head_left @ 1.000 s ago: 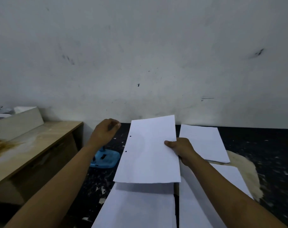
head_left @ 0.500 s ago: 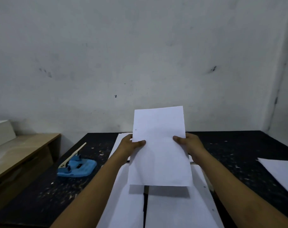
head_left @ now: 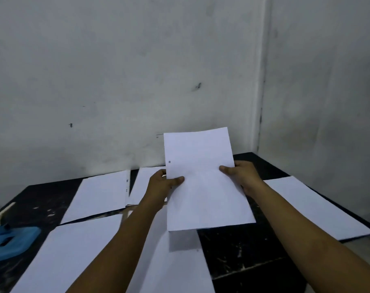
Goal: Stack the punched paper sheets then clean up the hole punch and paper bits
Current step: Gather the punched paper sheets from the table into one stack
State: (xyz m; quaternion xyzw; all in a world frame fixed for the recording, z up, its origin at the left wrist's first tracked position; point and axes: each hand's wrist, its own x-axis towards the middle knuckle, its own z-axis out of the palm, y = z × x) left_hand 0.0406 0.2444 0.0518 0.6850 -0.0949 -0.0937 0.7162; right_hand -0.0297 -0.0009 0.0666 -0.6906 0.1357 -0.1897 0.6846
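Observation:
Both hands hold one white punched sheet up above the black table. My left hand pinches its left edge, below a punch hole. My right hand grips its right edge. Several other white sheets lie flat: one at the back left, one at the front left, one under my arms, one at the right. A blue hole punch with a cream lever sits at the left edge. Small paper bits dot the tabletop near it.
A grey wall stands close behind the table, with a corner at the right. The right sheet hangs near the table's right edge.
My left hand came from above the punch to the sheet's left edge. Both hands have carried the sheet rightward, and the view has turned right, pushing the punch to the frame's edge.

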